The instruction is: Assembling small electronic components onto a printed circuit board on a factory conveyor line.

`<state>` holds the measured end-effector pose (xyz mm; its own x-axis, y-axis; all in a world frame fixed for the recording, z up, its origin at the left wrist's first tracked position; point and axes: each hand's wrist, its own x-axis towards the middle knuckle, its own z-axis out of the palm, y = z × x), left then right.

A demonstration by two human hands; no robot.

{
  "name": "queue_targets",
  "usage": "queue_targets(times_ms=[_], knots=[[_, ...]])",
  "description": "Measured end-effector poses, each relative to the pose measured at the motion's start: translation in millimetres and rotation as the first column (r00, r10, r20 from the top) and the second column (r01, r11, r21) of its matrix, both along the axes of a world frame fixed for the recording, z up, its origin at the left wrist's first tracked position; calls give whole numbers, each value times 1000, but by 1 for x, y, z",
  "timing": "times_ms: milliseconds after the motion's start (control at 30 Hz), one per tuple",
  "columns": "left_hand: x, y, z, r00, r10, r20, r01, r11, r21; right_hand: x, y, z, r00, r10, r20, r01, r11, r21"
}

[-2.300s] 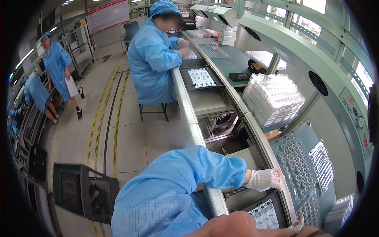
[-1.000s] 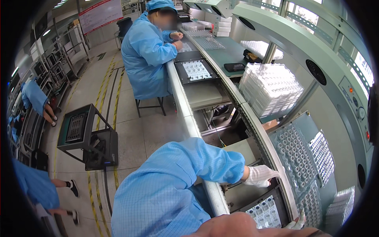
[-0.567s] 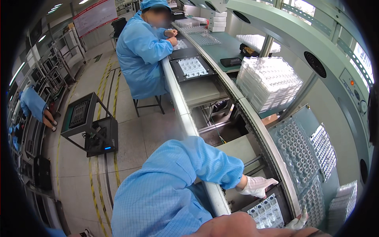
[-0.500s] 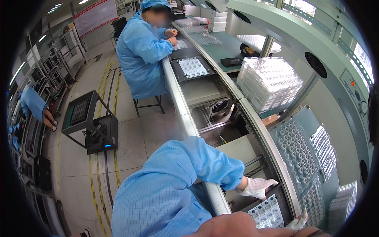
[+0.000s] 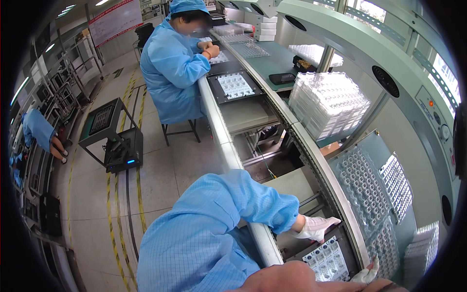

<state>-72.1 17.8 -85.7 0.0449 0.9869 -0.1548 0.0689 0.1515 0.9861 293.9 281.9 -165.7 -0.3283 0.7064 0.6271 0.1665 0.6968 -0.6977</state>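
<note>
My left hand, in a whitish glove, reaches across the conveyor with its fingers stretched out. It is at the far edge of a black carrier tray, thumb close to the corner of a white circuit-board panel lying on it. Whether the fingers touch the tray, I cannot tell. My right hand, also gloved with bare fingertips showing, is at the tray's right side by the conveyor rail. A finger stands apart from the rest there; most of that hand is hidden at the lower edge. The panel carries rows of dark round parts.
Clear plastic trays and a white panel lie right of the conveyor rail. A tall tray stack stands farther off. Up the line is another carrier, beside a seated co-worker in blue. A black wheeled cart stands left.
The view has shifted slightly. The co-worker's head and hands have moved a little. My hands stay at nearly the same places by the carrier tray.
</note>
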Motion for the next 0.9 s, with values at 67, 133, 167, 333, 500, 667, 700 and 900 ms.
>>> queue_targets(times_ms=[67, 133, 167, 333, 500, 667, 700, 900], knots=[[-4, -3, 4, 1000, 0, 1, 0, 1000, -23, 0, 0, 3, 998, 48, 26, -49, 999, 20], [-8, -4, 2, 1000, 4, 1, -4, 999, -34, -7, -3, 7, 995, 97, 17, -97, 994, 43], [-9, -5, 2, 1000, 13, -22, -14, 999, -40, -15, -8, 10, 993, 117, -8, -116, 992, 52], [-3, -9, 41, 998, -42, 43, 44, 997, -59, -7, -79, 66, 994, -104, 21, 102, 992, 75], [-32, -11, 21, 985, -62, -159, 61, 998, -10, -59, -100, 98, 956, -235, 178, 210, 967, 147], [-37, -15, 32, 993, 10, -116, -30, 985, -171, -68, -92, 102, 968, -148, 205, 102, 970, 221], [-35, -11, 33, 992, -1, -129, -22, 984, -175, -64, -90, 104, 989, -70, 134, 34, 968, 249], [-38, 2, 38, 989, -141, -38, 132, 975, -179, -55, -107, 112, 949, -153, 275, 95, 972, 213]])
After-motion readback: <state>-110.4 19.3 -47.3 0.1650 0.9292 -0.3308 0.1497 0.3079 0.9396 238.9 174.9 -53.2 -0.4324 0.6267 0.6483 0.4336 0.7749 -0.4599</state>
